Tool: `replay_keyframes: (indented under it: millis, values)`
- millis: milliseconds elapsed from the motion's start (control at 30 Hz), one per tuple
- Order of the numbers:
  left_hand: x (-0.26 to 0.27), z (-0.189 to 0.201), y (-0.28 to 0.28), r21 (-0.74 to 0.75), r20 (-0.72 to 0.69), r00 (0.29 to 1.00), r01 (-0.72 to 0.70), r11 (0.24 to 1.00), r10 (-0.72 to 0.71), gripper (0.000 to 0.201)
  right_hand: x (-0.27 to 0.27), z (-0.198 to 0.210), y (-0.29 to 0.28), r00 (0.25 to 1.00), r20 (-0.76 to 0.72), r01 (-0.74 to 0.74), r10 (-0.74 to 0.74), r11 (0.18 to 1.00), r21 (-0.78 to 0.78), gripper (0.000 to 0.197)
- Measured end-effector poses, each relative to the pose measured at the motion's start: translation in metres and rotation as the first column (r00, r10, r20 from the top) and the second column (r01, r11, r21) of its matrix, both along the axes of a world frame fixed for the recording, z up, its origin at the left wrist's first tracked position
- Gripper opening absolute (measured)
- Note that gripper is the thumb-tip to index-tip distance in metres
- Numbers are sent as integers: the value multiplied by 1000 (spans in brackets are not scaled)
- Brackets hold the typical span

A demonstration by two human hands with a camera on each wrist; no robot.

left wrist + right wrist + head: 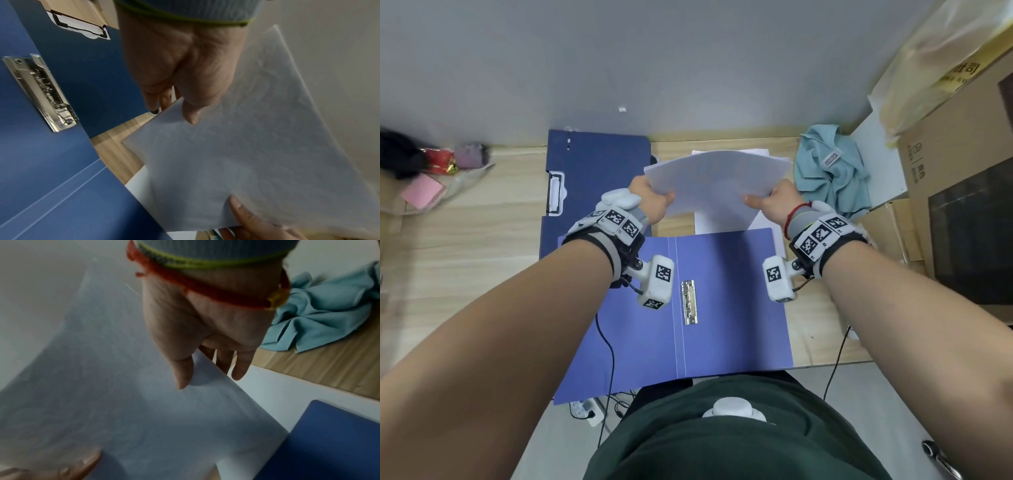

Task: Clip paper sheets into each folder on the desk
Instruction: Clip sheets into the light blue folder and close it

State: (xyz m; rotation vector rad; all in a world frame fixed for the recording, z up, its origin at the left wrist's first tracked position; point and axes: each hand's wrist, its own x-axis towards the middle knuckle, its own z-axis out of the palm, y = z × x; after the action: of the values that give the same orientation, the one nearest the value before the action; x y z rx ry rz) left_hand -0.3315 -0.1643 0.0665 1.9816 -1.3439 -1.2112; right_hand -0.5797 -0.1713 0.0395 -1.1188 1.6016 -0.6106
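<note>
Paper sheets (717, 185) hang in the air above the far part of the desk (465, 240), held at their near corners: the left hand (652, 202) pinches one corner with thumb on top and fingers underneath, and the right hand (768, 202) pinches the other the same way. Each grip is closed on the sheets, with nothing else in either hand. The bundle bows between the two hands. Below and nearer the person, an open blue folder (732, 301) lies flat on the desk, its metal clip (689, 302) beside the spine crease and apparently lying flat. A darker blue folder (599, 164) lies behind it to the left, partly overlapped by it, and more white paper (719, 221) rests on the desk under the held sheets.

Main risk, as I judge it, is the stack fanning out. Only the near corners are pinched, so the far edges could slip out of line and the sheets would go under the clip crooked. If the clip is indeed down, one hand must let go to lift it, leaving the bundle to droop or spill from a single corner pinch. The open folder's near edge overhangs the desk, so a hard press there could tip or slide it. The crumpled blue cloth (832, 168) sits just beside the right hand and could snag a swinging corner.
</note>
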Motion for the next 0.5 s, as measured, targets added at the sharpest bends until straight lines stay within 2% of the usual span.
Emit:
replay_keyframes:
  millis: [67,133,233,333,433,500]
  values:
    - [2,-3,0,27,75,997,5,1000,-7,30,-1,-1,0,1000,19,7,-6,1000,-22,30]
    - [3,0,-1,22,137,990,-22,1000,19,22,0,5,-1,997,72,31,-26,998,-61,23]
    - [1,5,-2,-64,135,990,-19,998,28,23,-3,7,-5,994,109,13,-4,996,-84,14]
    - [-3,9,4,-129,119,993,2,992,13,26,-3,6,-4,989,132,-55,59,998,-31,13]
    - [0,5,16,-97,142,990,-2,995,16,28,2,2,4,980,180,-98,86,994,55,8]
    - [5,2,26,-68,126,992,-24,997,32,27,6,0,12,965,255,-110,70,983,145,16]
